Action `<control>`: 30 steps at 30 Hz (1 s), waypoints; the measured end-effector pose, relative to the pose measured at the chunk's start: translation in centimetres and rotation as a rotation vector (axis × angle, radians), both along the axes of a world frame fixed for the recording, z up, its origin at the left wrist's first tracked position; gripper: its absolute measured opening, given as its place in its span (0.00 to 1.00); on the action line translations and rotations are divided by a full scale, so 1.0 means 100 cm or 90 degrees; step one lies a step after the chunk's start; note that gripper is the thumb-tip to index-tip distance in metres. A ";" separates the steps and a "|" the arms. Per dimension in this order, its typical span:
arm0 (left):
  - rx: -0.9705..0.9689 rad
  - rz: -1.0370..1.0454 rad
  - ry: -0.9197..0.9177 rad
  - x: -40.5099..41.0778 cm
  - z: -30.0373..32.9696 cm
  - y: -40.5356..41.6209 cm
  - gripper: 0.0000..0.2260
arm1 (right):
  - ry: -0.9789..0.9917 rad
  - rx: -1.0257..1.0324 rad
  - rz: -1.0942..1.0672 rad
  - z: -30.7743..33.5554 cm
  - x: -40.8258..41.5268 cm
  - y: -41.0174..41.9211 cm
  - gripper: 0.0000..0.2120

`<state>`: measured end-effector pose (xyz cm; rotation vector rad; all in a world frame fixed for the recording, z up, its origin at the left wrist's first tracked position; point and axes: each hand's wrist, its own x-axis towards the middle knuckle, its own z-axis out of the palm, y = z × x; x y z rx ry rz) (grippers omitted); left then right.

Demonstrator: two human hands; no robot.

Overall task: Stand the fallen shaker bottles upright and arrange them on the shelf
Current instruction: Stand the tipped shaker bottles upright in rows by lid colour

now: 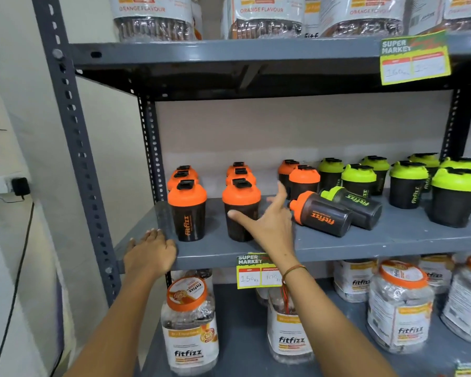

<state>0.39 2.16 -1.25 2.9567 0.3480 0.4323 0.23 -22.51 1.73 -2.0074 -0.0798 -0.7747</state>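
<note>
1. Head view: the right hand (269, 224) is out over the middle shelf (392, 238), its fingers (282, 191) spread wide and holding nothing, thumb pointing left.
2. Just right of those fingertips lies a fallen orange-lid shaker (321, 214), on its side with the lid toward the hand. Can't tell if they're touching it yet.
3. Right behind that one a fallen green-lid shaker (351, 204) lies on its side too, pressed against it.
4. Left of the fingers, two columns of upright orange-lid shakers (186, 210); the thumb sits in front of the nearer column's front bottle (241, 210).
5. Past the fingers toward the back, two more orange ones stand, then upright green-lid shakers (457, 197) off to the right.
6. The left hand (150, 253) rests flat on the shelf's front left corner, fingers loosely together, gripping nothing.
7. A yellow price tag (259, 270) hangs on the shelf edge under the right wrist.
</note>
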 end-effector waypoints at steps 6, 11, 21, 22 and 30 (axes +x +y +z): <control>0.004 -0.011 0.008 0.004 0.001 0.003 0.26 | -0.147 -0.177 -0.193 0.038 0.005 -0.089 0.32; 0.008 -0.013 0.011 0.006 0.000 0.004 0.26 | 0.237 -0.545 -0.184 0.040 0.022 -0.133 0.43; 0.015 -0.016 0.008 0.007 -0.002 0.006 0.25 | 0.107 -0.224 -0.107 0.028 0.038 -0.140 0.41; 0.016 -0.016 0.007 0.007 -0.002 0.006 0.25 | 0.070 -0.144 -0.097 0.026 0.038 -0.139 0.41; 0.016 -0.021 0.006 0.010 -0.004 0.007 0.25 | -0.007 0.201 -0.080 -0.005 0.035 -0.126 0.42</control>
